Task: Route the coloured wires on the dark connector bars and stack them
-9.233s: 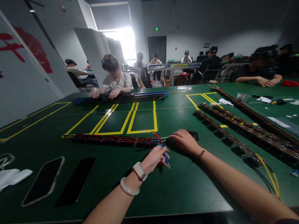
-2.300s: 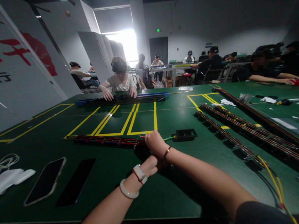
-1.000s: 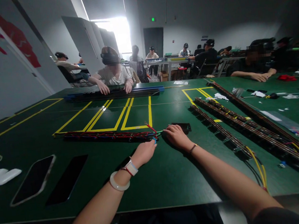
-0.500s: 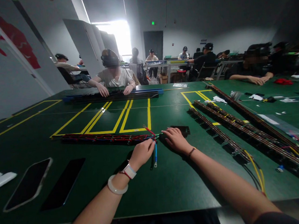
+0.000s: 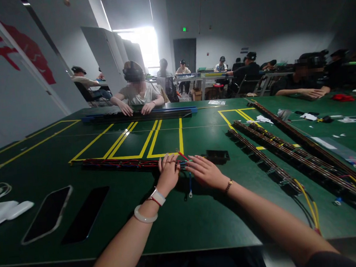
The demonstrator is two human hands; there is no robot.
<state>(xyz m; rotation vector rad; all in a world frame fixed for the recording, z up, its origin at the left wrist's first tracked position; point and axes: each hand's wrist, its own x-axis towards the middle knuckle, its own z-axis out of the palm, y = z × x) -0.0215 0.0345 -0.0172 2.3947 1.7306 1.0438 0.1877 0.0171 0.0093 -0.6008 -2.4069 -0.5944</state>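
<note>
A long bundle of red, blue and dark wires (image 5: 121, 163) lies across the green table. My left hand (image 5: 169, 172) rests over the bundle near its right end, fingers spread forward. Beside it, my right hand (image 5: 204, 172) lies over the wire ends with its fingers stretched out to the left. A red wire end sticks up between the hands. The blue wire (image 5: 190, 184) with a ring terminal hangs toward me below them. Just beyond my right hand is a black part (image 5: 219, 155). The fingertips partly cover the wires.
Two phones (image 5: 48, 213) (image 5: 87, 214) and a white object (image 5: 4, 213) lie at the left. Long wired assemblies (image 5: 292, 152) extend along the right. Across the table, a person's hands (image 5: 137, 109) touch dark and blue strips. Yellow tape (image 5: 181, 137) marks the tabletop.
My left hand has moved up onto the bundle, its fingers now spread instead of pinched. My right hand has flattened over the wire ends. The whole view has shifted slightly.
</note>
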